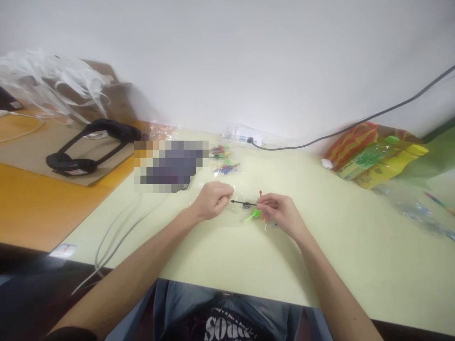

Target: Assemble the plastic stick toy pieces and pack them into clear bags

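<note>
My right hand (pixel 279 210) pinches a thin black arrow-tipped stick (pixel 238 202), which points left toward my other hand. Closed, with its fingertips turned in, my left hand (pixel 213 201) is just left of the arrow tip; whatever it may hold is hidden. Under and around my right fingers lie small plastic pieces: a bright green one (pixel 253 215), a white one (pixel 265 226) and a red arrow-shaped one (pixel 260 193). A small dark round part (pixel 246 205) shows by the stick; I cannot tell whether they are joined.
Bagged colourful pieces (pixel 223 158) lie farther back, near a white power strip (pixel 243 135). A pixelated dark object (pixel 170 166) is at left, before a black frame-like headset (pixel 90 149). Bright snack bags (pixel 377 156) stand right; a black cable (pixel 320 139) runs along the wall.
</note>
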Motion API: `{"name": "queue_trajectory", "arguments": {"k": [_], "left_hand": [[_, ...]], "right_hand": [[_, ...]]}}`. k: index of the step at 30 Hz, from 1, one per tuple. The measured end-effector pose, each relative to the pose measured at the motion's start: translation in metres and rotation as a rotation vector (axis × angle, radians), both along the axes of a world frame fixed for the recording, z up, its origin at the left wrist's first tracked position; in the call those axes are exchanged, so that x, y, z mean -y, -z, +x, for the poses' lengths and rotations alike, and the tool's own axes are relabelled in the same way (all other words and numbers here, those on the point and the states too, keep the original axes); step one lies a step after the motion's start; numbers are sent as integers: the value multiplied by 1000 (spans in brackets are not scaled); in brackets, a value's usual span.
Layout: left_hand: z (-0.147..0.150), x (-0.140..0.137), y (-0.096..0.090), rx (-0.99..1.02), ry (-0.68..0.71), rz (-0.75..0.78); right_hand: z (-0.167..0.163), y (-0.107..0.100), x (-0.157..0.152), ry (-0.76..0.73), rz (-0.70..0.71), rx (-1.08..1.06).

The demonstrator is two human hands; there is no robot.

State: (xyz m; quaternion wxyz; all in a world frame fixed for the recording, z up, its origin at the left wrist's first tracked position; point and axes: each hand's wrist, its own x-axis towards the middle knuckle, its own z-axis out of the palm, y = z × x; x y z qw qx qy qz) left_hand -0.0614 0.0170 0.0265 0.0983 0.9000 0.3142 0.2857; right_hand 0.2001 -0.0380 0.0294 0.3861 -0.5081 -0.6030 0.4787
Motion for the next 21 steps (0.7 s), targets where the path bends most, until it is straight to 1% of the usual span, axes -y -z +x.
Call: {"name": "queue_trajectory", "arguments": {"k": [2,4,7,11,16,19,21], "left_hand": [[2,2,-4,-51,38,46],[4,4,-7,-107,68,74],[7,6,-9,-179,93,71],[8,6,-8,-223,137,34],[8,6,-7,-193,166,-9],[9,7,-5,-152,173,8],[10,8,-4,-135,169,19]], "right_hand": [[-1,2,2,0,54,117],[-2,3,3,12,138,220],[0,3,2,39,224,305],[2,1,1,121,220,278],[-3,3,0,222,183,171],[-10,6,0,198,184,166],[-15,7,1,143,219,229]]}}
